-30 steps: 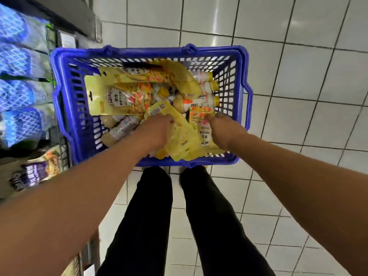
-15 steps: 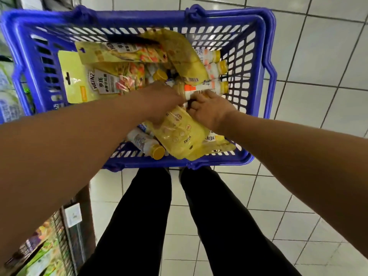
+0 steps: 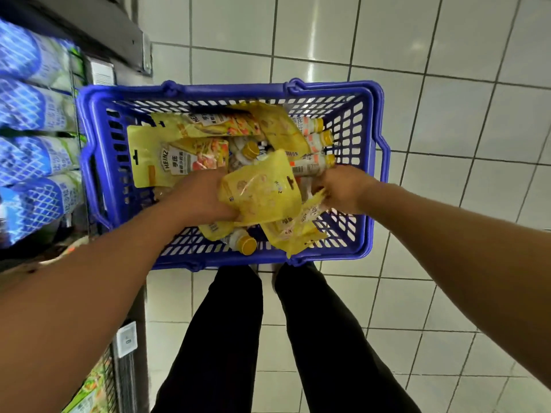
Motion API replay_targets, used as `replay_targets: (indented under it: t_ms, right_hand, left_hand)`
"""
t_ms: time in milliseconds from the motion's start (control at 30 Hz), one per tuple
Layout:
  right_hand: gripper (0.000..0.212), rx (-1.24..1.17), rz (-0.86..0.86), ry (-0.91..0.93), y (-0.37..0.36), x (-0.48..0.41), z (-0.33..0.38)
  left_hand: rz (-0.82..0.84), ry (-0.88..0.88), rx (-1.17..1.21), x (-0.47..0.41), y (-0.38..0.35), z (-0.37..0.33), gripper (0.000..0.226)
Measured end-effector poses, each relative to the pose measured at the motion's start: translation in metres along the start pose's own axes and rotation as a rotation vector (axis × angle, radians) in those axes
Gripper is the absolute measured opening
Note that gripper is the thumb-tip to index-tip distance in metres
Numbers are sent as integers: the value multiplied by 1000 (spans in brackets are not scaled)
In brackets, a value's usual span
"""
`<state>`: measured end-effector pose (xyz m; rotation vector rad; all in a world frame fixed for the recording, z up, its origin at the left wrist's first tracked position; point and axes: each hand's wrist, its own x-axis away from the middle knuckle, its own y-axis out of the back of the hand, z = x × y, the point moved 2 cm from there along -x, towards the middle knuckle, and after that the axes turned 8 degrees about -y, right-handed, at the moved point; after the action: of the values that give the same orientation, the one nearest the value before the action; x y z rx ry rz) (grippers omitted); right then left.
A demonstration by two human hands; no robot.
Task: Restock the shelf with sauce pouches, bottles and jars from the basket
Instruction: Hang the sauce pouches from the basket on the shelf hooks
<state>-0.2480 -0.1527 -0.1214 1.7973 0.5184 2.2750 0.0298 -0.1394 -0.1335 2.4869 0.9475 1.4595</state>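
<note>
Yellow pouch (image 3: 262, 190) gripped by our left hand (image 3: 201, 199) inside the blue basket (image 3: 95, 162); our right hand (image 3: 343, 189) pinches a second, crumpled pouch (image 3: 308, 217).

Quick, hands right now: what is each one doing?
Left hand: grips the top yellow pouch.
Right hand: pinches the crumpled pouch beneath it.

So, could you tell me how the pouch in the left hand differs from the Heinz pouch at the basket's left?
The held pouch is tilted up, gripped by the left hand; the Heinz pouch lies flat. The held pouch shows a plain, faintly printed side; the Heinz pouch shows its label and food picture. Both are yellow with a hang slot, inside the basket.
</note>
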Motion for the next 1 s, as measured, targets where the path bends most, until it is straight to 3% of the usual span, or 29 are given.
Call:
replay_targets:
  t_ms: [233,433,633,767,1000]
  right_hand:
    - [23,-1106,3,-25,-1,65,9]
    - [47,-1619,-123,-125,-4,130,38]
    - [53,-1871,-234,-119,27,212,66]
    - [47,-1922,-317,-90,56,272,79]
    - [49,-1971,-463,-58,110,369,104]
  left_hand:
    - [-199,145,668,62,19,-15,48]
    - [-236,187,937,106,34,-47,18]
    - [-241,63,1061,155,63,-109,27]
    - [-318,1,1123,196,85,-155,45]
    - [-452,-94,1191,277,135,-221,53]
